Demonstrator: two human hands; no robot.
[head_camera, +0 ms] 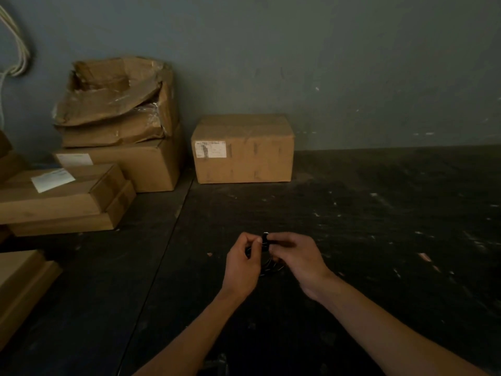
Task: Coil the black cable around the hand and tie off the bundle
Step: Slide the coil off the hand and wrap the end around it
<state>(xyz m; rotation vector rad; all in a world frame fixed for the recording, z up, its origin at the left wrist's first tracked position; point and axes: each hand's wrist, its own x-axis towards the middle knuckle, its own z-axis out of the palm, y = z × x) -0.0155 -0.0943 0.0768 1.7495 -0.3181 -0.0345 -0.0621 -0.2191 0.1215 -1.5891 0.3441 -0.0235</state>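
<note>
The black cable (pixel 267 267) hangs as a small bundle of loops between my two hands, hard to make out against the dark floor. My left hand (pixel 242 263) pinches the bundle from the left, fingers curled around it. My right hand (pixel 295 259) grips the top of the bundle from the right, thumb and fingers closed on a short black piece with a pale tip at the top. Most of the cable is hidden behind my fingers.
A sealed cardboard box (pixel 242 149) stands against the grey wall straight ahead. Stacked, partly crushed boxes (pixel 119 123) and flat cartons (pixel 62 196) fill the left side. Pale cords (pixel 20 47) hang on the wall at upper left. The dark floor (pixel 393 226) is scuffed.
</note>
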